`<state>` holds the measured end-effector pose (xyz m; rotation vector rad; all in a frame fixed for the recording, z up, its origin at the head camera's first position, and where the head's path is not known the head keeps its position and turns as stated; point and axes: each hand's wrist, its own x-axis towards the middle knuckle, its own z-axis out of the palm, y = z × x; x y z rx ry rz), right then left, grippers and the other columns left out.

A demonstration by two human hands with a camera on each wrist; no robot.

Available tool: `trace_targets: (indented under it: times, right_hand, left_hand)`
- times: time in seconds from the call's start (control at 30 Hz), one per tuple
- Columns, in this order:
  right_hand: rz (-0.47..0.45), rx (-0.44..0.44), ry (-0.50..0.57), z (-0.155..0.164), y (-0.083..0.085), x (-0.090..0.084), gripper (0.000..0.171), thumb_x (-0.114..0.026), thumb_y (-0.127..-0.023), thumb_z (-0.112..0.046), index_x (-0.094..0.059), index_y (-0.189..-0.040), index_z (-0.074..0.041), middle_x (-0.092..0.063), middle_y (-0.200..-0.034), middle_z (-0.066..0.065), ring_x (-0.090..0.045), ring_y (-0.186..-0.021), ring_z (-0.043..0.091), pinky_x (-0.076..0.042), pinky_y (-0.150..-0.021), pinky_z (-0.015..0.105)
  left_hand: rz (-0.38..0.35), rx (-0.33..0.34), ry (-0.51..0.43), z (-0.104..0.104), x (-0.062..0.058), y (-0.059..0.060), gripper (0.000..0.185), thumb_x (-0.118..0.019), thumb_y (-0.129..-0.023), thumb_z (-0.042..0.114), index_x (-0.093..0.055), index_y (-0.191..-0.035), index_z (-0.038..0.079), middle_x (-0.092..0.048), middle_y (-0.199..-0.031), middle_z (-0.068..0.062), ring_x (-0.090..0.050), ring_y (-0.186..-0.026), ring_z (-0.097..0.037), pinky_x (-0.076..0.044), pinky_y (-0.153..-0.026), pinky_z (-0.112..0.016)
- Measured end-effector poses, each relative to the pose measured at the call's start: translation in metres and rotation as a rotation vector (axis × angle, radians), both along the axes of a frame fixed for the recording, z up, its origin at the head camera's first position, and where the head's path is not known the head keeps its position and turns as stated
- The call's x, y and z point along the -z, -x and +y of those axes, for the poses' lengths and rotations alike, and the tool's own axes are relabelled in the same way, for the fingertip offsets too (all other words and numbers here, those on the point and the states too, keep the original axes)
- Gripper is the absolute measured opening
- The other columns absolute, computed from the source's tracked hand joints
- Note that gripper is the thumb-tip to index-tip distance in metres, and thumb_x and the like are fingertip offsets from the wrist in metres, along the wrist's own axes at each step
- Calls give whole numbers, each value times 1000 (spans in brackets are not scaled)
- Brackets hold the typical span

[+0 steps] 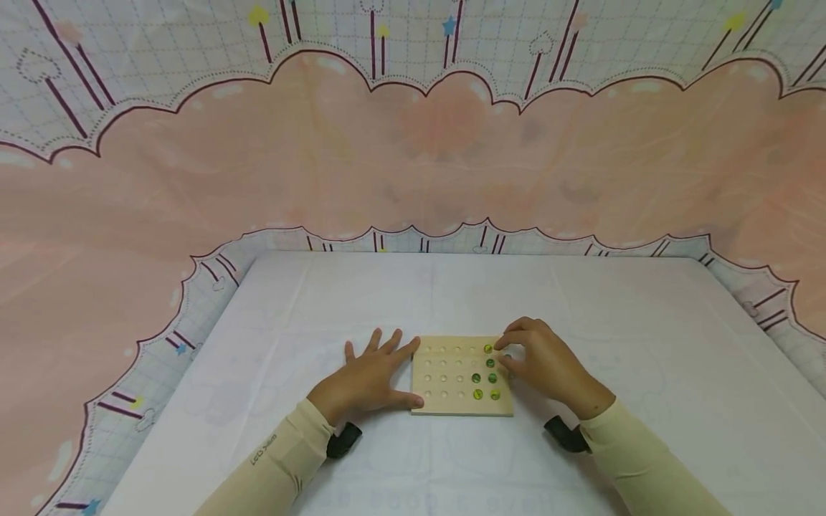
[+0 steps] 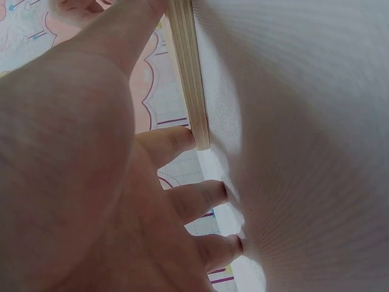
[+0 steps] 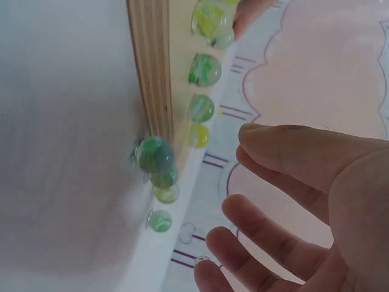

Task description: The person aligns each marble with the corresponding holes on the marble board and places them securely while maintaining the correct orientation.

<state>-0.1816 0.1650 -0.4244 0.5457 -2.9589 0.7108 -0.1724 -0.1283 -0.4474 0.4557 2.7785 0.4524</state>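
Bracing: left hand (image 1: 366,382), fingers spread flat, thumb and forefinger against wooden board (image 1: 452,365)
Right hand (image 1: 545,364): at board's 3 o'clock edge, loosely curled, grasping nothing, beside green marbles (image 1: 490,363)

The white table (image 1: 645,344) is free all around my wooden board (image 1: 429,401). My left hand (image 1: 368,380) blocks its left edge, my right hand (image 1: 548,365) its right edge, where loose marbles (image 3: 155,155) lie beside the board
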Motion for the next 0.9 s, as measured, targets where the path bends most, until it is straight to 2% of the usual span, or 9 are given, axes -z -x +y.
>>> trace_targets:
  times: [0.4, 0.9]
  right_hand:
    - [-41, 43, -25, 6, 6, 3, 10, -80, -84, -14, -79, -94, -14, -68, -106, 6, -61, -106, 27, -53, -93, 49]
    - [-64, 38, -36, 11, 10, 8, 14, -81, -83, -12, -79, -97, -11, -68, -106, 6, -62, -101, 25, -54, -90, 46]
  left_hand:
    - [2, 11, 5, 0, -4, -1, 103, -74, -75, 68, -27, -159, 33, -20, -167, -10, -7, -154, -45, -4, -111, -80]
    - [-5, 13, -4, 0, -5, -2, 102, -74, -76, 68, -27, -159, 32, -19, -168, -10, -6, -154, -45, -2, -111, -80]
